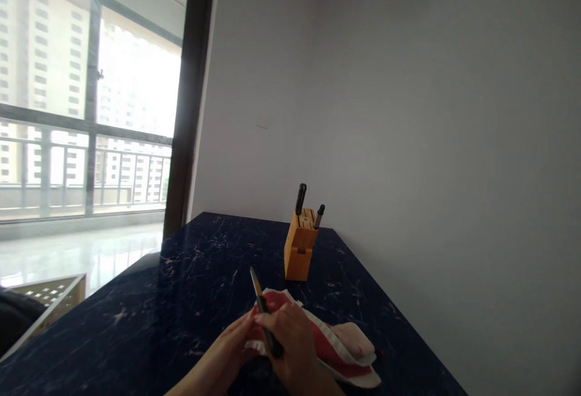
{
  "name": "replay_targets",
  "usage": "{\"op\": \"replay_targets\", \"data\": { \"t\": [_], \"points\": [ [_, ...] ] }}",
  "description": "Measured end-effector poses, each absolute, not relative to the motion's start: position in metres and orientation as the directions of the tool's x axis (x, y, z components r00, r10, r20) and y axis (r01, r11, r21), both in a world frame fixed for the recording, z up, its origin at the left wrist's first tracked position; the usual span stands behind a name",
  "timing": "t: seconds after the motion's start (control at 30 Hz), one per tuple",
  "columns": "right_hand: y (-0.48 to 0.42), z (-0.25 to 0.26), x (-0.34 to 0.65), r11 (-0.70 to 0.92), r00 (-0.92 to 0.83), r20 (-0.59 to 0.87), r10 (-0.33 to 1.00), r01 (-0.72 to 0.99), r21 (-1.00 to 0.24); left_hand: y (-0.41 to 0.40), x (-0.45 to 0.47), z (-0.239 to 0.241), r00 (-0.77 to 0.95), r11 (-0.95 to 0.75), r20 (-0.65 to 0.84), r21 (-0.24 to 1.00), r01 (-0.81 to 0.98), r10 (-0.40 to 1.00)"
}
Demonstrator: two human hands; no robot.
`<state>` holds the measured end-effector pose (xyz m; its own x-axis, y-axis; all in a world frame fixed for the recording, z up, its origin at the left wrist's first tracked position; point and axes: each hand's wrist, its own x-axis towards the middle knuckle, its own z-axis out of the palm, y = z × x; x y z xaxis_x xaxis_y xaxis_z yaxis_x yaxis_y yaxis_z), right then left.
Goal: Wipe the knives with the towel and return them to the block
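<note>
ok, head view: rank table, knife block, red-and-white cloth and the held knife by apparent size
1. Dark marbled table, by far the largest.
2. Red-and-white cloth, though it lies nearer the camera and is partly under the hands.
3. Wooden knife block.
4. Knife in the right hand, partly hidden by fingers.

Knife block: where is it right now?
Head view, centre: the knife block stands on the dark table near the wall, beyond the hands and the red cloth.

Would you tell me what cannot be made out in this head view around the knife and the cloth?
- Knife: handle end hidden in the right hand.
- Left hand: fingertips hidden behind the right hand.
- Red and white cloth: near part covered by both hands.
- Knife block: blades hidden inside it.
- Forearms: cut off by the bottom edge.
</note>
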<state>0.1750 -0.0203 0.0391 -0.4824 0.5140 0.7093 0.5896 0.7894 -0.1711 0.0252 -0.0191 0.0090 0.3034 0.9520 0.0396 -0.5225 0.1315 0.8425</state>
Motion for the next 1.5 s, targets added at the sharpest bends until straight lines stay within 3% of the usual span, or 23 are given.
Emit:
{"op": "replay_targets", "data": {
  "t": [0.17, 0.33, 0.67, 0.97, 1.5],
  "points": [
    [-0.003, 0.098, 0.200, 0.696, -0.039, 0.798, 0.601, 0.517, -0.499, -0.006, 0.027, -0.008, 0.254, 0.080, -0.007, 0.957, -0.277, 0.967],
    [0.030, 0.166, 0.234, 0.681, 0.137, 0.817, 0.559, 0.486, -0.548, 0.003, 0.030, -0.022, 0.167, 0.104, -0.094, 0.993, -0.054, 0.982],
    [0.073, 0.216, 0.252, 0.644, 0.090, 0.847, 0.524, 0.609, -0.463, 0.002, 0.032, -0.019, 0.163, 0.185, -0.188, 0.982, 0.034, 0.968],
    [0.078, 0.224, 0.248, 0.441, 0.025, 0.832, 0.554, 0.839, -0.319, 0.002, 0.031, -0.021, 0.217, 0.190, -0.190, 0.982, 0.021, 0.957],
    [0.124, 0.216, 0.249, 0.431, 0.031, 0.742, 0.670, 0.797, -0.423, 0.006, 0.031, -0.027, 0.212, 0.175, -0.176, 0.984, 0.021, 0.961]
  ]
}}
